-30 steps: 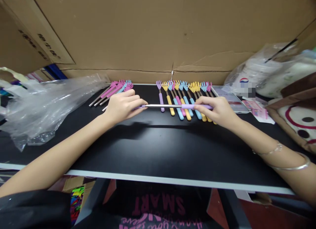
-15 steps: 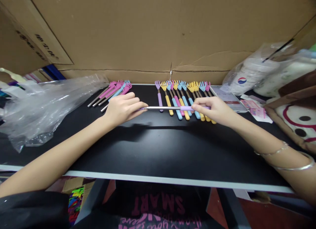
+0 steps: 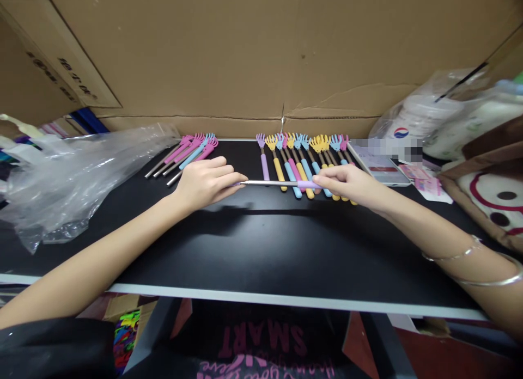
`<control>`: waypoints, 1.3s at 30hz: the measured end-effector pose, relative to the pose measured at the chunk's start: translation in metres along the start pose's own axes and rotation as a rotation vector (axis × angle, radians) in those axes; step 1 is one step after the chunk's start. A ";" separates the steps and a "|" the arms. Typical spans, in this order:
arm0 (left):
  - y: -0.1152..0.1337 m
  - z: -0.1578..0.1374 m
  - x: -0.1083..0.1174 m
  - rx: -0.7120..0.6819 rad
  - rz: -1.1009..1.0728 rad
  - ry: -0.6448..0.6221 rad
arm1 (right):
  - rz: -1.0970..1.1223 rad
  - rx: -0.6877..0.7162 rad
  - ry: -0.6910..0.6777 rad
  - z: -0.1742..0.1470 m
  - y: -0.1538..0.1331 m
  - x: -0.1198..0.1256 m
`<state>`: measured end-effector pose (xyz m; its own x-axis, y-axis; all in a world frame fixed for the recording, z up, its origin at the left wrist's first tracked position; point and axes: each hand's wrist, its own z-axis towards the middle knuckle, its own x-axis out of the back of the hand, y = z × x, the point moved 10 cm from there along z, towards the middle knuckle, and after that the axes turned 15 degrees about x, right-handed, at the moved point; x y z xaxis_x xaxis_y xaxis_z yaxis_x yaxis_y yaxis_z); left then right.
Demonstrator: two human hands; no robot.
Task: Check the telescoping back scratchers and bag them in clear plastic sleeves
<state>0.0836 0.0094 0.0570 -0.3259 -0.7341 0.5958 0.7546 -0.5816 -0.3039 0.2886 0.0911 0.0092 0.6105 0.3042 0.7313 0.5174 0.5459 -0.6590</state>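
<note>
Between my hands a back scratcher (image 3: 269,183) is held level above the black table. Its metal rod is bare in the middle, with a purple grip to the right. My left hand (image 3: 210,181) is closed round the left end, which its fingers hide. The purple grip is pinched by my right hand (image 3: 347,184). Behind, a row of back scratchers (image 3: 292,164) in purple, yellow, blue and pink lies side by side, claws toward the cardboard. Past my left hand lies a smaller group of pink and blue back scratchers (image 3: 186,153), some with bare metal rods.
A clear plastic bag (image 3: 77,177) lies at the left. On the right are a flat box (image 3: 379,164), pink-printed papers (image 3: 423,180), a bagged white cup (image 3: 425,123) and a brown plush item (image 3: 490,194). Cardboard (image 3: 261,57) walls the back. Below sits a box of colourful pieces (image 3: 126,335).
My right hand has shifted slightly on the purple grip, and the back scratcher has dipped a little at its right side. My left hand has barely moved.
</note>
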 end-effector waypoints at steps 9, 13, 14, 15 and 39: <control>-0.017 0.001 -0.021 0.226 -0.137 -0.221 | 0.296 -0.062 0.345 -0.001 0.013 0.017; -0.036 -0.002 -0.031 0.389 -0.283 -0.343 | 0.475 -0.063 0.421 0.000 0.018 0.021; -0.040 -0.004 -0.034 0.420 -0.326 -0.376 | 0.497 -0.067 0.425 0.000 0.018 0.021; -0.043 -0.005 -0.037 0.446 -0.368 -0.406 | 0.513 -0.072 0.427 0.000 0.018 0.020; -0.036 -0.005 -0.033 0.361 -0.446 -0.345 | 0.469 -0.043 0.269 -0.002 0.005 0.000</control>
<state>0.0642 0.0526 0.0447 -0.4953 -0.2618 0.8283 0.7524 -0.6058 0.2584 0.2921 0.0920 0.0056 0.9111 0.2937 0.2893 0.1727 0.3653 -0.9147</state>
